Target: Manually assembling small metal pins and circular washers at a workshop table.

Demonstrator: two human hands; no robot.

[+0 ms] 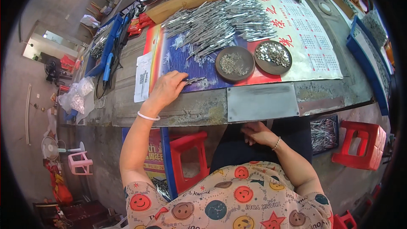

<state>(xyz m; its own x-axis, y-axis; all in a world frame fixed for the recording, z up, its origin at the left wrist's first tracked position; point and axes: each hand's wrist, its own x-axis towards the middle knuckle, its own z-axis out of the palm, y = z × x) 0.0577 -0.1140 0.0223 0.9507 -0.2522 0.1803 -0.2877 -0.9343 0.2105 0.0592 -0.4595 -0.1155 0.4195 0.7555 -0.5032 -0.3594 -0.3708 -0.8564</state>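
Observation:
My left hand [166, 88] rests at the near edge of the calendar sheet. Its thumb and fingers are closed around the ends of a few thin metal strips [195, 81], which stick out to the right. Lower down, over my lap and just below the table edge, my right hand [257, 135] has its fingers curled in; whatever they may hold is hidden. Beyond the left hand lies a big heap of slender silvery metal strips [216, 21]. Right of it stand a round dark dish [218, 71] with tiny metal bits and another dish [271, 71] with small shiny discs.
A wooden box [186, 5] borders the heap at the back. A grey metal plate [263, 104] sits at the table's front edge. Blue trays flank the table, the right one [360, 51] close to its edge. Red stools [360, 144] and a tray of metal pieces [324, 135] are below.

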